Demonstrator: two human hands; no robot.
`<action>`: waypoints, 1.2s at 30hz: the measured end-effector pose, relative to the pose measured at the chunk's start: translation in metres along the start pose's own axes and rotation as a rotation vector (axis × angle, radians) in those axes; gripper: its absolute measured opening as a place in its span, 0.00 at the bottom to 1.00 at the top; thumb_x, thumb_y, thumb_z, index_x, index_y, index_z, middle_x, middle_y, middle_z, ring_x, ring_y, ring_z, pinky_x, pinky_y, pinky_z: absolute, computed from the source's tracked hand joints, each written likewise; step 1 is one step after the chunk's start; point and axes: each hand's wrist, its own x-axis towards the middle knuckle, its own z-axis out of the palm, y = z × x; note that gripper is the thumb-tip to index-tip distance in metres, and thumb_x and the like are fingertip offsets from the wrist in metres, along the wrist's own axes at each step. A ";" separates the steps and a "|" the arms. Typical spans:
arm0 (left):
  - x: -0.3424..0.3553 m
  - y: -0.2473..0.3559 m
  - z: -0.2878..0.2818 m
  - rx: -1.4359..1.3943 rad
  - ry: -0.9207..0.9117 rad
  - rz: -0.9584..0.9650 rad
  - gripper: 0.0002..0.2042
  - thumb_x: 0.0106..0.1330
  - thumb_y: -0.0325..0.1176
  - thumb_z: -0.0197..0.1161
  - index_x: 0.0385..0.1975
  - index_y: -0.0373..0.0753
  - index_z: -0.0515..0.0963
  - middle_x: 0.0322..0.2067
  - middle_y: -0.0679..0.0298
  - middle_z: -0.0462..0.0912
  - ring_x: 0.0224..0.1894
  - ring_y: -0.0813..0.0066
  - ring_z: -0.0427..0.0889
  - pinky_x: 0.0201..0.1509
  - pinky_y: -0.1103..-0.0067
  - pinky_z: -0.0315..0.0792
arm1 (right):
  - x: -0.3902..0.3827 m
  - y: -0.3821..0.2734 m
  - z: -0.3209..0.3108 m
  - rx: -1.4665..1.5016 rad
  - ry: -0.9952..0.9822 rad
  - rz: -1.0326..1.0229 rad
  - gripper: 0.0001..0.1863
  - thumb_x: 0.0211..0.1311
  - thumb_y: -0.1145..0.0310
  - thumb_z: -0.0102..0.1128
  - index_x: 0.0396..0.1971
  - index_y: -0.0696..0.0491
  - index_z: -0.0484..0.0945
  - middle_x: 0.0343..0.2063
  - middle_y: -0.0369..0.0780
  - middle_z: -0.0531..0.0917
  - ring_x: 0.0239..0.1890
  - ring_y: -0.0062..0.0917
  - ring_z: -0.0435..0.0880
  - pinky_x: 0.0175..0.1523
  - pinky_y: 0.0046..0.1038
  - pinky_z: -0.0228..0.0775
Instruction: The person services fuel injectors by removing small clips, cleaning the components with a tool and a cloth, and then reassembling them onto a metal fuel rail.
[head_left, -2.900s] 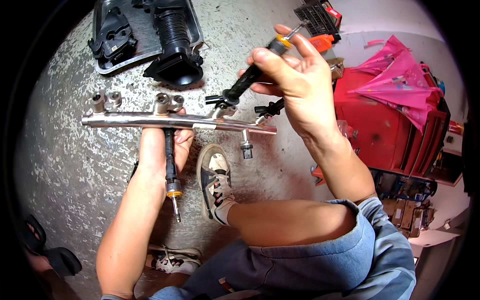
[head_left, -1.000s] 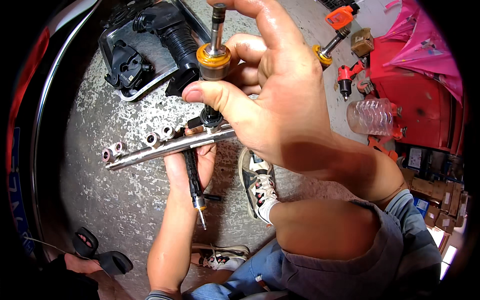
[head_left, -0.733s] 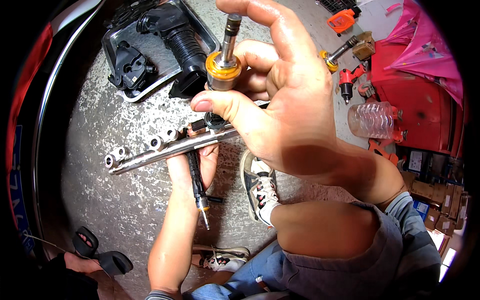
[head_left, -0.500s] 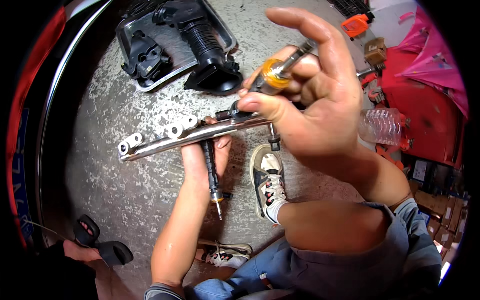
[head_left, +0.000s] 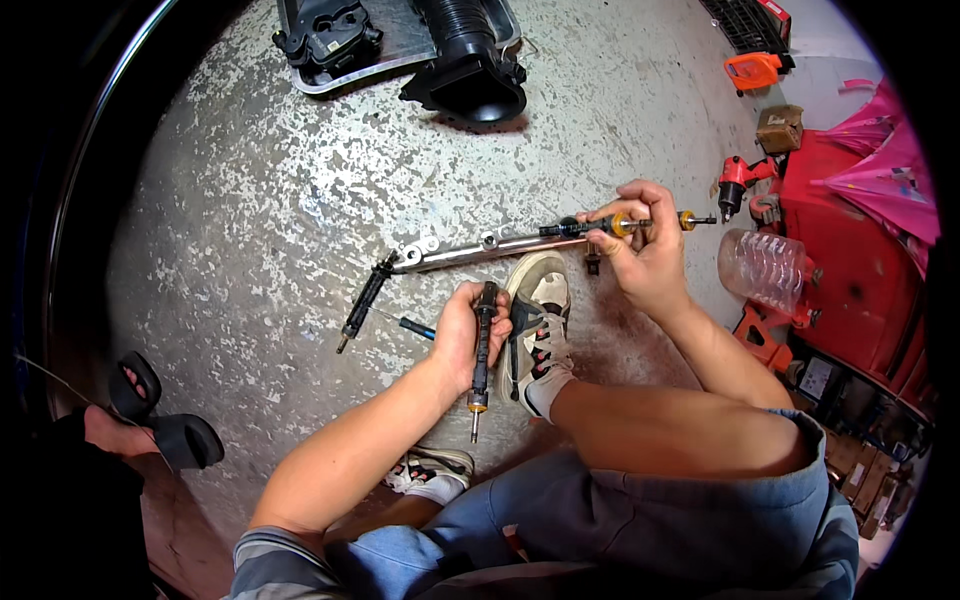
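My left hand [head_left: 462, 335] is closed around a black fuel injector [head_left: 481, 352], its yellow-ringed metal tip pointing down toward me. My right hand [head_left: 645, 245] grips another fuel injector [head_left: 597, 228] with thumb and fingers, over the right end of a silver fuel rail [head_left: 480, 250]. A further yellow-ringed injector tip [head_left: 697, 220] sticks out beyond this hand; its body is hidden, and whether the fingers hold it I cannot tell. The rail slants low over the floor, past the toe of my shoe [head_left: 540, 330]. By its left end lies a third injector [head_left: 367, 302].
A blue-handled screwdriver [head_left: 417, 328] lies left of my left hand. Ahead, a metal tray [head_left: 400, 62] bears black parts, including a ribbed air duct [head_left: 465, 75]. At right are a red impact driver [head_left: 740, 185], a clear plastic jug [head_left: 762, 268] and another person's sandalled foot [head_left: 125, 430] at far left.
The rail has gone down toward the floor and my left hand has come off it, keeping its injector. My right hand has lowered with its injector. My view has shifted as well.
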 end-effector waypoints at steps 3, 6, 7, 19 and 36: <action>0.001 -0.002 -0.003 0.046 0.020 -0.047 0.12 0.68 0.38 0.46 0.30 0.34 0.69 0.25 0.62 0.70 0.23 0.77 0.66 0.24 0.83 0.65 | -0.017 0.014 -0.003 -0.005 0.025 -0.013 0.23 0.57 0.87 0.58 0.50 0.58 0.60 0.38 0.45 0.81 0.45 0.23 0.81 0.48 0.22 0.74; 0.000 0.000 -0.006 0.057 0.016 -0.063 0.13 0.68 0.39 0.47 0.31 0.33 0.69 0.25 0.63 0.69 0.22 0.77 0.66 0.25 0.84 0.66 | -0.020 0.020 -0.005 -0.053 0.021 -0.004 0.23 0.57 0.88 0.57 0.49 0.58 0.60 0.39 0.46 0.81 0.48 0.25 0.81 0.51 0.23 0.75; -0.001 0.001 -0.006 0.055 0.010 -0.063 0.14 0.68 0.40 0.47 0.31 0.33 0.69 0.25 0.63 0.69 0.22 0.77 0.66 0.25 0.84 0.66 | -0.020 0.023 -0.006 -0.077 0.014 0.004 0.23 0.57 0.88 0.57 0.49 0.58 0.60 0.39 0.46 0.81 0.49 0.25 0.81 0.52 0.23 0.74; -0.004 0.015 -0.008 0.085 0.102 0.024 0.13 0.68 0.39 0.47 0.33 0.33 0.69 0.25 0.62 0.70 0.22 0.76 0.67 0.25 0.83 0.67 | -0.023 0.039 -0.015 -0.104 -0.089 0.224 0.28 0.58 0.86 0.56 0.58 0.58 0.60 0.45 0.44 0.80 0.48 0.24 0.80 0.51 0.22 0.75; -0.003 0.021 0.025 0.220 -0.018 0.147 0.15 0.71 0.40 0.43 0.35 0.33 0.71 0.27 0.63 0.73 0.25 0.78 0.73 0.31 0.83 0.71 | -0.056 0.016 0.020 -0.061 -0.443 0.564 0.04 0.62 0.73 0.59 0.33 0.58 0.75 0.22 0.34 0.78 0.24 0.14 0.74 0.29 0.20 0.68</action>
